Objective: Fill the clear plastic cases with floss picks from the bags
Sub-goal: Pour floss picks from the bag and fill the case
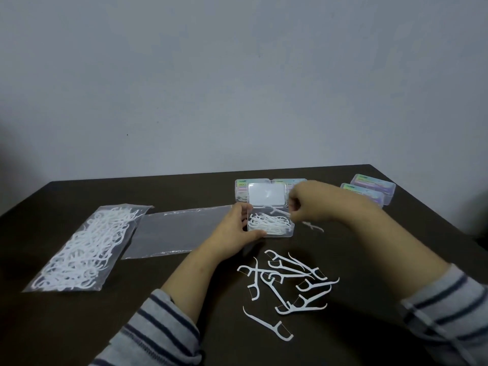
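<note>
While the left hand (239, 228) holds the open clear case (270, 225) steady near the table's (184, 286) far edge, the right hand (303, 204) pinches one floss pick (278, 212) over it. I judge filling is under way; next, lower this pick among the others, then fetch from the loose picks (285, 283) nearer the front edge.
</note>
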